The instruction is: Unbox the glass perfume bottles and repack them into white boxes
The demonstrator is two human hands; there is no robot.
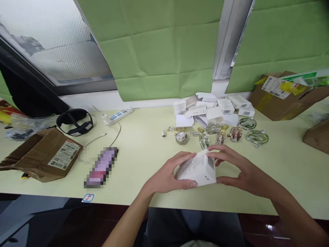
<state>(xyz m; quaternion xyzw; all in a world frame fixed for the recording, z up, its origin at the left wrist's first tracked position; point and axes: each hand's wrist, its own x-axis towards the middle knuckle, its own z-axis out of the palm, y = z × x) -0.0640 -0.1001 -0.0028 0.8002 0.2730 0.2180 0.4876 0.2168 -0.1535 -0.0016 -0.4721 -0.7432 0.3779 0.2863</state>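
Gripping a white box [196, 169], the left hand [168, 174] is apparently steadying it, the right hand [248, 173] touching, grip unclear, control likely needed next

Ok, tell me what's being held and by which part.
A white printed box: the left hand grips its left end between thumb and fingers. The right hand is at its barcoded right end; whether it grips is unclear.

Opened cardboard box [42, 152] at left, black headset [81, 129], white power strip [119, 116], pixelated phone [101, 168]
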